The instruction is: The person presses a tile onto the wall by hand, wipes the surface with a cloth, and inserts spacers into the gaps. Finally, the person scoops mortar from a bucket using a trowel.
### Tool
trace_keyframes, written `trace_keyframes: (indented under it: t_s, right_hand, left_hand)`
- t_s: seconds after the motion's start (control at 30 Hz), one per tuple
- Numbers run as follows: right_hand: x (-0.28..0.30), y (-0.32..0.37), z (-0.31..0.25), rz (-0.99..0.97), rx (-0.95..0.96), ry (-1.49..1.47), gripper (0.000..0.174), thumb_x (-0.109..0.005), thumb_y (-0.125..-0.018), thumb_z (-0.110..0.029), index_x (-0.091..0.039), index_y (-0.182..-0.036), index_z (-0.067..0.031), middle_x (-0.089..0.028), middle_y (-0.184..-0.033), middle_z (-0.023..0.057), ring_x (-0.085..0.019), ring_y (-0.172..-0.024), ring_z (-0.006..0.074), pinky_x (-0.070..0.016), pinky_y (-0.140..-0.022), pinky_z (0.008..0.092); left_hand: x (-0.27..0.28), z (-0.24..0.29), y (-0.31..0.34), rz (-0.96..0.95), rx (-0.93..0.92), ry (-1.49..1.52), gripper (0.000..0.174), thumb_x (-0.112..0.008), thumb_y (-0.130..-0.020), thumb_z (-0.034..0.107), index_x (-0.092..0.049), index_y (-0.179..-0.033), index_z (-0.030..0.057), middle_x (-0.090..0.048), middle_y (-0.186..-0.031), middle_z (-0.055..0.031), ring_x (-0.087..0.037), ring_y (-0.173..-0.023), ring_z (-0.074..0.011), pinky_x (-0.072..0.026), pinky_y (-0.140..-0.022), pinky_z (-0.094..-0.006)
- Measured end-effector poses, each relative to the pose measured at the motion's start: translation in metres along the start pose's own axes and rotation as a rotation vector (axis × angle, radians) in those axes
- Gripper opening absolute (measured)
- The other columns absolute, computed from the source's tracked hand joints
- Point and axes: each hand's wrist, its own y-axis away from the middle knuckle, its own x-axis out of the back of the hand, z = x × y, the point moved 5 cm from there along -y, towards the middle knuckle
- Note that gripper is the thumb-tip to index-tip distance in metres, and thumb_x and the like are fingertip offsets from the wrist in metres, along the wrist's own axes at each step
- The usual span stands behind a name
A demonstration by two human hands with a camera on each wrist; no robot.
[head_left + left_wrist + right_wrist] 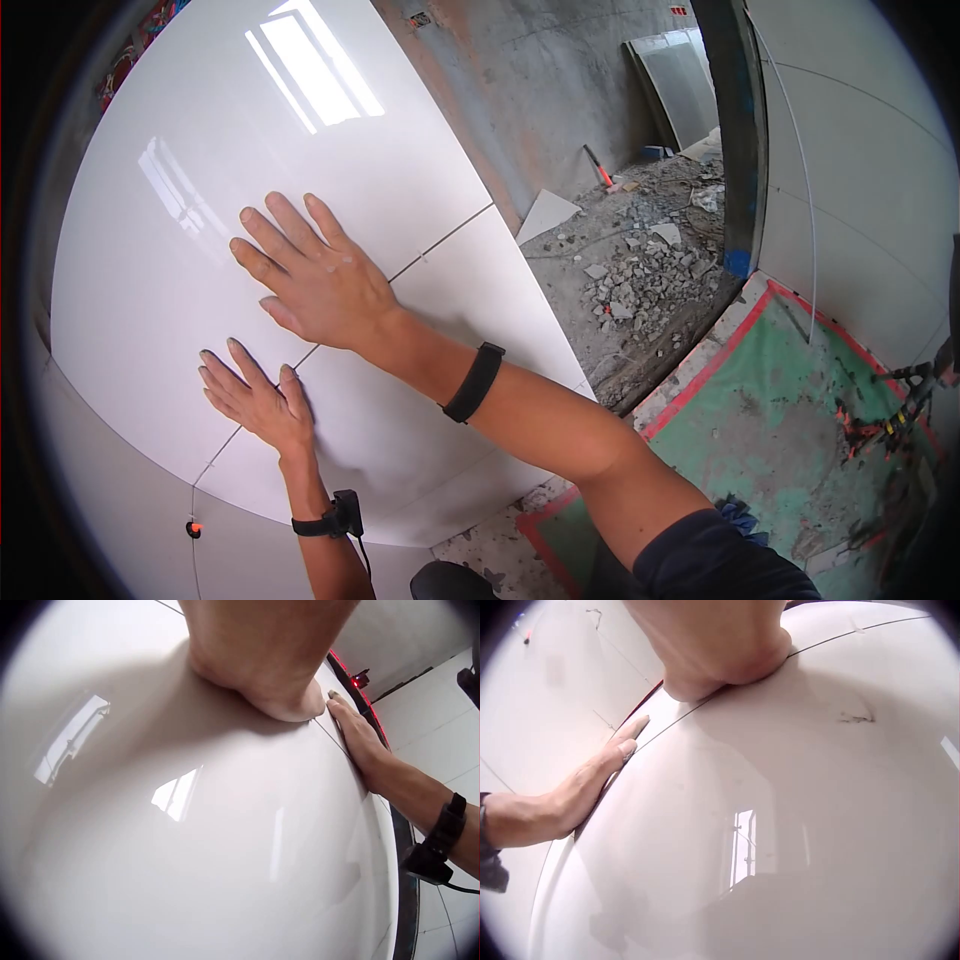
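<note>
Large glossy white tiles (150, 270) with window reflections meet at a thin dark joint (440, 243). The left hand (255, 400) rests its palm and spread fingers on the tile surface by the joint, at lower left in the head view. Up and to the right of it, the right hand (320, 275) presses flat on the tile, fingers spread, its wrist crossing the joint. In the left wrist view the heel of the left hand (255, 667) touches the surface. The right wrist view has the right hand (720, 645) on the tile, fingers hidden, and a small dark mark (857, 719) nearby.
Rubble (640, 290), a triangular tile piece (547, 215) and a red-and-black tool (600, 170) lie beyond the tiles' right edge. A dark post (740, 150) stands beside a hanging cable (805, 180). Green, red-edged floor covering (740, 390) lies lower right, with tools (880, 430) at its edge.
</note>
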Motion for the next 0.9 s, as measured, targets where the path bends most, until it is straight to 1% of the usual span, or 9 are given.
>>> trace_keyframes:
  t_s: [0.37, 0.6, 0.67, 0.73, 0.77, 0.83, 0.87, 0.9]
  right_hand:
    - [0.0, 0.0, 0.0, 0.0, 0.005, -0.001, 0.062, -0.057, -0.094, -0.047, -0.047, -0.147, -0.016, -0.039, -0.155, 0.009, -0.028, -0.146, 0.0315, -0.0184, -0.122, 0.0491]
    - [0.004, -0.001, 0.001, 0.002, -0.018, -0.024, 0.063, -0.064, -0.09, -0.044, -0.049, -0.145, -0.0157, -0.04, -0.155, 0.0085, -0.03, -0.145, 0.032, -0.0206, -0.12, 0.0494]
    - [0.007, 0.001, 0.002, -0.001, -0.024, -0.03, 0.064, -0.065, -0.089, -0.043, -0.049, -0.144, -0.0156, -0.04, -0.154, 0.0085, -0.031, -0.144, 0.0319, -0.0212, -0.12, 0.0495]
    - [0.008, 0.007, 0.001, -0.02, -0.054, -0.053, 0.064, -0.068, -0.088, -0.041, -0.05, -0.144, -0.0157, -0.04, -0.154, 0.0093, -0.031, -0.145, 0.032, -0.0222, -0.12, 0.0505]
    - [0.008, 0.012, 0.0, -0.018, -0.055, -0.055, 0.064, -0.068, -0.088, -0.041, -0.05, -0.144, -0.0157, -0.04, -0.154, 0.0093, -0.031, -0.145, 0.032, -0.0222, -0.12, 0.0505]
    - [0.012, 0.033, 0.0, 0.024, -0.068, -0.11, 0.066, -0.075, -0.081, -0.037, -0.054, -0.139, -0.0138, -0.043, -0.151, 0.0115, -0.035, -0.142, 0.0352, -0.028, -0.116, 0.0521]
    - [0.014, 0.045, 0.0, 0.013, -0.068, -0.106, 0.066, -0.075, -0.081, -0.037, -0.054, -0.139, -0.0138, -0.043, -0.151, 0.0115, -0.035, -0.142, 0.0352, -0.028, -0.116, 0.0521]
    - [0.017, 0.056, -0.001, -0.045, -0.072, -0.141, 0.067, -0.075, -0.081, -0.035, -0.053, -0.14, -0.0115, -0.042, -0.151, 0.013, -0.034, -0.143, 0.0361, -0.0275, -0.116, 0.0524]
  left_hand:
    - [0.001, 0.002, -0.001, -0.015, 0.003, -0.003, 0.065, -0.038, -0.101, 0.048, -0.037, -0.152, 0.0072, -0.02, -0.161, -0.0248, -0.018, -0.148, -0.0461, -0.0129, -0.118, -0.0597]
    - [0.005, 0.003, -0.002, -0.029, -0.003, 0.013, 0.064, -0.042, -0.1, 0.044, -0.038, -0.151, 0.0062, -0.02, -0.161, -0.0253, -0.018, -0.147, -0.0477, -0.0119, -0.118, -0.061]
    - [0.004, 0.005, -0.002, -0.038, -0.014, 0.0, 0.064, -0.042, -0.101, 0.043, -0.032, -0.155, 0.0084, -0.017, -0.162, -0.0246, -0.016, -0.148, -0.0463, -0.0108, -0.119, -0.0589]
    - [0.003, 0.005, -0.001, -0.042, -0.019, 0.002, 0.064, -0.043, -0.101, 0.041, -0.032, -0.155, 0.0084, -0.017, -0.162, -0.0249, -0.016, -0.148, -0.0462, -0.0109, -0.119, -0.059]
    - [0.003, 0.003, -0.001, -0.047, -0.019, -0.001, 0.064, -0.044, -0.1, 0.04, -0.033, -0.154, 0.0085, -0.018, -0.162, -0.0251, -0.016, -0.148, -0.0462, -0.011, -0.119, -0.0592]
    - [0.005, -0.003, 0.005, -0.083, -0.036, 0.018, 0.063, -0.044, -0.1, 0.038, -0.034, -0.154, 0.0073, -0.019, -0.161, -0.0253, -0.017, -0.148, -0.0462, -0.011, -0.119, -0.0593]
    - [0.003, -0.004, 0.01, -0.115, -0.048, 0.047, 0.063, -0.045, -0.099, 0.037, -0.035, -0.153, 0.0062, -0.02, -0.161, -0.0254, -0.017, -0.148, -0.0461, -0.011, -0.119, -0.0594]
    - [0.002, -0.007, 0.018, -0.117, -0.042, 0.058, 0.063, -0.045, -0.099, 0.037, -0.035, -0.153, 0.0062, -0.02, -0.161, -0.0254, -0.017, -0.148, -0.0461, -0.011, -0.119, -0.0594]
